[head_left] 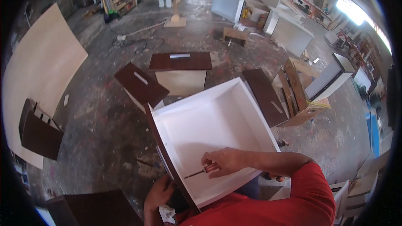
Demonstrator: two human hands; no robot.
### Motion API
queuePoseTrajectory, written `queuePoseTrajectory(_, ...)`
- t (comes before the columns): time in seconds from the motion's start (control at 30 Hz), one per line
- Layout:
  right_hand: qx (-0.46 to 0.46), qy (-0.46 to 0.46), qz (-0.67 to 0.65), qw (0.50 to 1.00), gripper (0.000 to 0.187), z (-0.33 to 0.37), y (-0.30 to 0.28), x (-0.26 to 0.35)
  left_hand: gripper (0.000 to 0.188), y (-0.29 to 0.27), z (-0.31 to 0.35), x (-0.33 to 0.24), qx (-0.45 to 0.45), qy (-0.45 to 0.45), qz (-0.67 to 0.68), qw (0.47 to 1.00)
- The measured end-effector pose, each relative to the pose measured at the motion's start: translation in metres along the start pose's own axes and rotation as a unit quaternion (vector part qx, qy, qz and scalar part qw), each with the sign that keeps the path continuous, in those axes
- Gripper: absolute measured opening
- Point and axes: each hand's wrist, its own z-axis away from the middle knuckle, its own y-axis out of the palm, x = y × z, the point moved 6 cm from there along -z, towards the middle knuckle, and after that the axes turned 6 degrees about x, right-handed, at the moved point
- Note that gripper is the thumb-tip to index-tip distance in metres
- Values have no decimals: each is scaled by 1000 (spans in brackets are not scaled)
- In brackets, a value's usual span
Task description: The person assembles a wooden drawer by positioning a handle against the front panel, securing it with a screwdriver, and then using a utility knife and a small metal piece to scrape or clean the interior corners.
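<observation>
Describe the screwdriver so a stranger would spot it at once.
Find the big white drawer with a dark brown front, in the middle foreground. Over it, the right hand holds the screwdriver, tip toward that front. Its red handle and thin shaft stand out against the drawer's white.

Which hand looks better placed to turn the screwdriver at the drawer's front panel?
Likely the right hand: it holds the screwdriver inside the drawer, tip toward the front panel. The left hand is outside, by the panel's outer face.
</observation>
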Motion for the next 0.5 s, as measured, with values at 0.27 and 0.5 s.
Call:
queuePoseTrajectory(0.27,-1,4,70,998,33,1,1,-12,39,8,-13,12,4,-11,159,987)
queuePoseTrajectory(0.5,29,-5,26,999,40,-6,3,-3,47,9,-13,57,-9,-27,76,997)
